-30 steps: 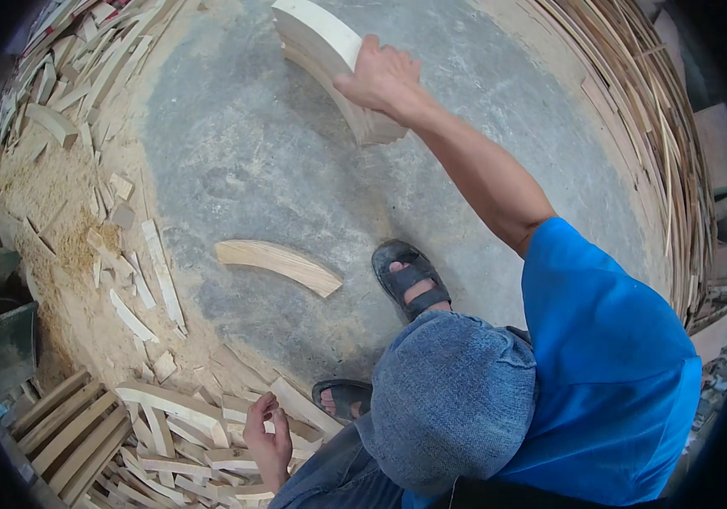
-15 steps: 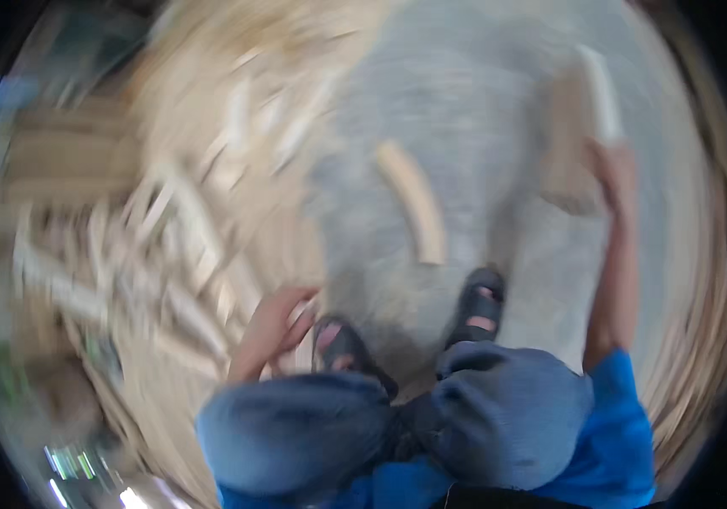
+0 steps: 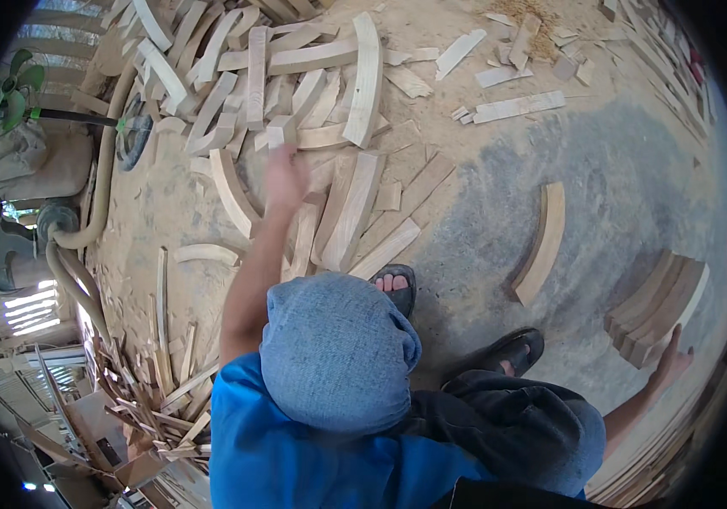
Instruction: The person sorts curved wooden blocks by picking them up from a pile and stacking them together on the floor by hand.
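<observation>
My left hand [image 3: 285,176] reaches out to a pile of curved wooden pieces [image 3: 366,81]. It is at the squared end of a pale wood piece [image 3: 281,132]; the hand is smeared and its fingers are hidden, so I cannot tell whether it grips. Far to the right, my right hand [image 3: 674,366] rests against the near end of a row of curved wooden pieces [image 3: 658,301] standing side by side on the floor. One finger lies stretched along the pale outermost piece. Between the hands, a single curved wooden piece [image 3: 541,244] lies apart on the grey concrete.
Flat offcuts [image 3: 519,107] and sawdust lie beyond the bare concrete [image 3: 482,204]. At the left are a green fan [image 3: 17,93], a thick hose [image 3: 113,161] and a heap of thin wood strips [image 3: 168,407]. My sandalled feet [image 3: 499,356] are on the floor below me.
My view has swung left, toward the pile. My left hand has gone from beside my left foot out to the pile. My right hand stays at the row of curved pieces.
</observation>
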